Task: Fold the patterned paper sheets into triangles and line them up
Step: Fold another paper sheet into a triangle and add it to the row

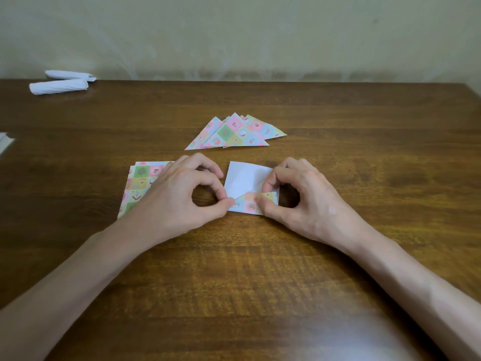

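From the head camera, a white-side-up sheet [244,178] lies mid-table [260,269], its near corner turned up so the pattern shows. The left hand [179,194] pinches the sheet's seven o'clock edge between thumb and forefinger, probably to anchor it. The right hand [299,196] pinches the lifted flap at five o'clock, I'd guess to carry it across to the far corner. Finished triangles [234,134] overlap in a loose fan at twelve o'clock, out of the way. The unfolded stack [141,181] sits at nine o'clock, partly under the left hand, handy for the next sheet.
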A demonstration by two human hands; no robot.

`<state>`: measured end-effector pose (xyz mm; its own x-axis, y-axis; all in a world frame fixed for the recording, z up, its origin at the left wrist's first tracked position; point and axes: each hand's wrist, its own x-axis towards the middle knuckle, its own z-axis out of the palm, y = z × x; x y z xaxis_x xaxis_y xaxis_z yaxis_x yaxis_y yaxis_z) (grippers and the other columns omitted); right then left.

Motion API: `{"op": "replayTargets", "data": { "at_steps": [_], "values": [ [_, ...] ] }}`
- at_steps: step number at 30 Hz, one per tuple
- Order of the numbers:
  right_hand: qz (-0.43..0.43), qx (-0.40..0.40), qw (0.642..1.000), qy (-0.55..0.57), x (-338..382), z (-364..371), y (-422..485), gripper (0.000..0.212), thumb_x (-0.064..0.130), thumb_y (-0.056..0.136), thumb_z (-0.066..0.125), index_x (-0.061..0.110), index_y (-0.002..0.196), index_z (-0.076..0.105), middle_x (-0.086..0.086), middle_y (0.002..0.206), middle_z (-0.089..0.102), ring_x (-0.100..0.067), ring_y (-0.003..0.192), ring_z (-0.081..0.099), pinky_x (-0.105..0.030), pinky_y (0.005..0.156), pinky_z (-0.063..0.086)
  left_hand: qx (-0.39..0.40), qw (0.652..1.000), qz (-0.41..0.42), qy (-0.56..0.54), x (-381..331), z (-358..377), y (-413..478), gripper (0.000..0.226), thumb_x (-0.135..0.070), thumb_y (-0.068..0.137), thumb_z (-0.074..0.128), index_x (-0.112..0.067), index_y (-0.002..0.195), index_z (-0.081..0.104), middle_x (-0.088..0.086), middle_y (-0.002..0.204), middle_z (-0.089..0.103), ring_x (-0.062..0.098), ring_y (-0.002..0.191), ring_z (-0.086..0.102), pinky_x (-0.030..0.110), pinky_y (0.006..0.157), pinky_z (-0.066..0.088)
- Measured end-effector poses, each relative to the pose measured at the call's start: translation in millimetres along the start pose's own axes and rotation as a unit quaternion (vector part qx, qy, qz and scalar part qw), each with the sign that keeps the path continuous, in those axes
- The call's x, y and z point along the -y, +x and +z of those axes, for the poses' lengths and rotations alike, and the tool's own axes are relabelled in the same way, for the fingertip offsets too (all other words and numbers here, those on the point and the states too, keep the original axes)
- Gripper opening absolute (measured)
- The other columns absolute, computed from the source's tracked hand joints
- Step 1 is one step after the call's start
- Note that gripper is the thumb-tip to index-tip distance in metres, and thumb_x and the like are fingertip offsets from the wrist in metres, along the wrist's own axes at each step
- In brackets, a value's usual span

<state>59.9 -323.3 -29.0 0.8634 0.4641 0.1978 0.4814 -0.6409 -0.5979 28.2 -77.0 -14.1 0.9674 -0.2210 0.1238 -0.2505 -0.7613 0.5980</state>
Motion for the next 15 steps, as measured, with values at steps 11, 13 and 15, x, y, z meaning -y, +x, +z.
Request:
{"op": "replayTargets", "data": {
  "at_steps": [11, 13, 15],
  "values": [
    [-0.013, -0.007, 1.000, 0.000, -1.6, 0.6, 0.8, 0.018, 0.052, 0.082, 0.068, 0.035, 0.084, 0.062, 0.016, 0.094, 0.055, -0.009, 0.095, 0.050, -0.032, 0.089, 0.044, 0.023, 0.999, 0.002, -0.040, 3.6, -5.3, 1.5, 0.015, -0.054, 0.074, 0.074, -0.042, 0.082, 0.078, -0.028, 0.113, 0.057, 0.000, 0.119, 0.053, 0.047, 0.105, 0.045],
    [-0.015, -0.008, 1.000, -0.003, -2.3, 1.0, 0.7, 0.018, 0.052, 0.082, 0.068, 0.036, 0.084, 0.062, 0.016, 0.094, 0.055, -0.009, 0.096, 0.051, -0.033, 0.089, 0.044, 0.024, 0.999, 0.005, -0.042, 4.3, -5.3, 1.6, 0.013, -0.052, 0.075, 0.076, -0.042, 0.082, 0.078, -0.027, 0.113, 0.057, 0.002, 0.119, 0.054, 0.047, 0.106, 0.044],
    [-0.019, -0.011, 1.000, -0.004, -2.6, 2.0, 0.8, 0.019, 0.054, 0.082, 0.067, 0.036, 0.086, 0.062, 0.016, 0.093, 0.055, -0.009, 0.095, 0.051, -0.034, 0.089, 0.045, 0.030, 0.998, 0.006, -0.046, 5.4, -6.1, 1.7, 0.014, -0.055, 0.076, 0.075, -0.043, 0.083, 0.078, -0.028, 0.113, 0.056, 0.002, 0.119, 0.054, 0.045, 0.106, 0.044]
  ]
}}
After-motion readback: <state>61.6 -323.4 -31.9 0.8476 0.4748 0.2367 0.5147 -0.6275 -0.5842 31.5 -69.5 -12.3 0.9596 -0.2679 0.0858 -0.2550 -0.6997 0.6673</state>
